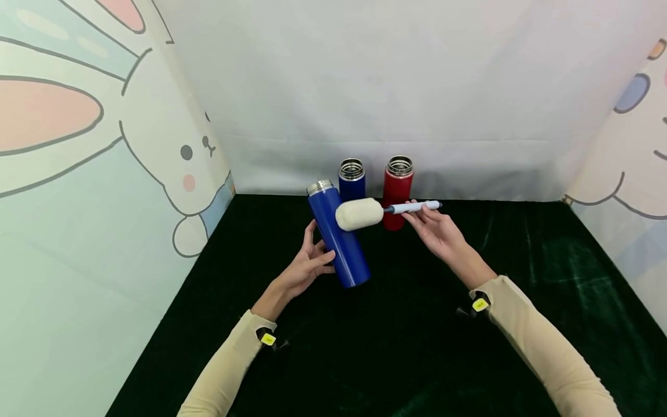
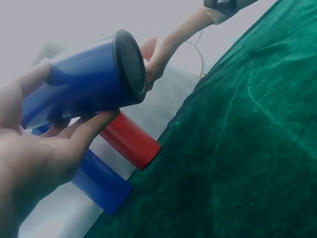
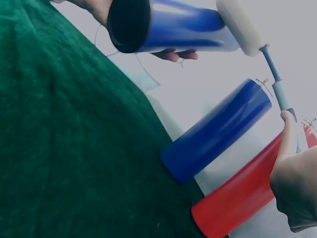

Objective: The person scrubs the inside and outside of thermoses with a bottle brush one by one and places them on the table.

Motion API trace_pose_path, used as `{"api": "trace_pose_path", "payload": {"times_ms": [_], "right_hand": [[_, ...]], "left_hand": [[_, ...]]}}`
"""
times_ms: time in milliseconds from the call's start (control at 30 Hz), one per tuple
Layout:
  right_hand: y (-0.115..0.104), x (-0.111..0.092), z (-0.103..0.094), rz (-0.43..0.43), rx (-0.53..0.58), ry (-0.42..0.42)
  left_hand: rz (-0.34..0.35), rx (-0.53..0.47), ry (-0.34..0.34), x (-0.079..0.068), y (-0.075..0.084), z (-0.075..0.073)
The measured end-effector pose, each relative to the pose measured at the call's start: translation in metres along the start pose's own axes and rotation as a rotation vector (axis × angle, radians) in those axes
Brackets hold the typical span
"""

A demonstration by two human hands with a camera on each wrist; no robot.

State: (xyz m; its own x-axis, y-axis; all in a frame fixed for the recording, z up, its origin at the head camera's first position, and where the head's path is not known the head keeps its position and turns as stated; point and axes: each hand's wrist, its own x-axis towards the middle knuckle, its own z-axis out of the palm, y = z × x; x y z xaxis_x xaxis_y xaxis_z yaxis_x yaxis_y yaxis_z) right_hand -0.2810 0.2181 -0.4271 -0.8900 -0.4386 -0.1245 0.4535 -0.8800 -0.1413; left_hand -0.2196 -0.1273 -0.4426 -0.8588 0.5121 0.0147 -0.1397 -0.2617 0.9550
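Observation:
My left hand [image 1: 308,262] grips a blue bottle [image 1: 341,240] around its lower body, thumb in front. Lidless, it leans with its steel mouth up and to the left. In the left wrist view its dark base [image 2: 131,68] faces the camera. With its fingertips, my right hand [image 1: 436,230] pinches the pale handle [image 1: 415,207] of a bottle brush. The brush's cream sponge head [image 1: 359,214] points left and overlaps the blue bottle's side in the head view. In the right wrist view the sponge [image 3: 241,26] lies right at the bottle's upper part.
Behind my hands stand a second blue bottle [image 1: 352,184] and a red bottle [image 1: 400,179], both upright and lidless. Dark green cloth [image 1: 406,347] covers the table. A white curtain [image 1: 417,87] closes off the back, and printed cartoon panels [image 1: 68,243] flank the sides.

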Motion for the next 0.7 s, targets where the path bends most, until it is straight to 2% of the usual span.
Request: {"api": "trace_pose_path", "payload": {"times_ms": [167, 400, 567, 700], "right_hand": [[0.007, 0.011, 0.012, -0.02, 0.015, 0.012], [0.013, 0.021, 0.027, -0.062, 0.053, 0.069], [0.014, 0.024, 0.031, -0.097, 0.068, 0.07], [0.015, 0.022, 0.029, -0.083, 0.072, 0.075]], "left_hand": [[-0.027, -0.008, -0.006, 0.0, 0.0, 0.003], [-0.025, -0.008, -0.015, 0.002, -0.001, 0.004], [-0.023, -0.035, -0.023, 0.003, -0.003, 0.004], [-0.009, -0.077, -0.007, 0.004, -0.005, 0.006]]}}
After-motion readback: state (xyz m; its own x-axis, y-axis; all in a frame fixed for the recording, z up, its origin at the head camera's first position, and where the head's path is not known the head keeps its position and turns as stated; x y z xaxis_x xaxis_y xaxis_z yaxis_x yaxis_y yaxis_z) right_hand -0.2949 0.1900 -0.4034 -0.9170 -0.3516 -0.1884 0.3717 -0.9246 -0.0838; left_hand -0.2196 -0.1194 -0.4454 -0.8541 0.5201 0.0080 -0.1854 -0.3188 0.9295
